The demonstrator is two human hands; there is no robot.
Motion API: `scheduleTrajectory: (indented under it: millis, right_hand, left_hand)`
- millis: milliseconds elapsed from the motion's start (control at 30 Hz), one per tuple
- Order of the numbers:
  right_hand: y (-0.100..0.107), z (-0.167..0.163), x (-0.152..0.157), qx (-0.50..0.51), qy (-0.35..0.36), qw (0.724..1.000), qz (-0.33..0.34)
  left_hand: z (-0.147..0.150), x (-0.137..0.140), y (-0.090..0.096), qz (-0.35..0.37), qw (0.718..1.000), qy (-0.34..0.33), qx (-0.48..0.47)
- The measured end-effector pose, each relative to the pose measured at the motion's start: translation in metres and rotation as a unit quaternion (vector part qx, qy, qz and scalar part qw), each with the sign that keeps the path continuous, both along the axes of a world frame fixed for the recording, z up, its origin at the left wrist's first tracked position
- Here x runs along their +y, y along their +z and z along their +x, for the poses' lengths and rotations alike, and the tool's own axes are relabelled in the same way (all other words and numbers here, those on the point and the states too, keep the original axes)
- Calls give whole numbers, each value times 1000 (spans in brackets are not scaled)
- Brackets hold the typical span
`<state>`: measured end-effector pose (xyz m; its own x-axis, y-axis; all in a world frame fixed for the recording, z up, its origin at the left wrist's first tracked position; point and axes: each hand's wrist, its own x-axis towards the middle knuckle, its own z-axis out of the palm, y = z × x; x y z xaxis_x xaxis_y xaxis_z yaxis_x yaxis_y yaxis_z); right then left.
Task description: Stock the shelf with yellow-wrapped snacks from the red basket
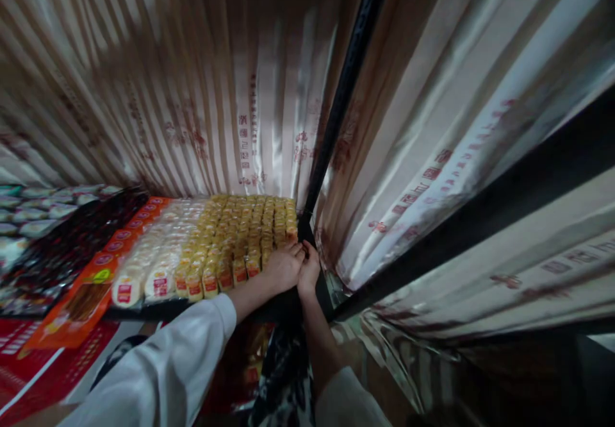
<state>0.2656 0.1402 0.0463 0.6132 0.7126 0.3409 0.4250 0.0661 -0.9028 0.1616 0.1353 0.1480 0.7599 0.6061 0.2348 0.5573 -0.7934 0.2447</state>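
Note:
My left hand (285,267) reaches to the right front end of several rows of yellow-wrapped snack packs (240,228), its fingers curled. My right hand (309,269) is right beside it, with thumb and fingers bent inward towards the left hand. The fingertips of both hands meet over the display's dark right edge, and whatever is between them is too small and dim to make out. The snack packs stand in tight rows with red labels facing front, and the left hand covers some at the right end.
Left of the yellow packs are white round packs (161,273), an orange packet strip (122,244), dark wrapped sweets (72,241) and pale packs (41,212). Pleated printed curtains (273,106) hang behind. A dark pole (343,87) and a thick dark bar (461,215) border the right side.

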Motion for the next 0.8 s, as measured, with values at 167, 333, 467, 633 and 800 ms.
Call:
scheduleTrajectory:
  millis: [167,333,467,633,800]
  right_hand:
    - [13,-37,-55,218,43,975,8]
    - [6,-86,-128,193,92,976,-35]
    - [-18,-120,-166,133,139,977,-93]
    - [-55,-158,-166,134,256,925,-246]
    - [-83,-179,-135,11,313,907,-281]
  left_hand:
    - [-29,-55,-16,-49,995,-36,-78]
    - [-82,-118,-38,-99,988,-13,-118]
    - [-127,-155,-66,-149,981,19,-127]
    - [-163,-171,-99,-251,939,174,-160]
    - [-179,-150,-118,-320,900,260,-142]
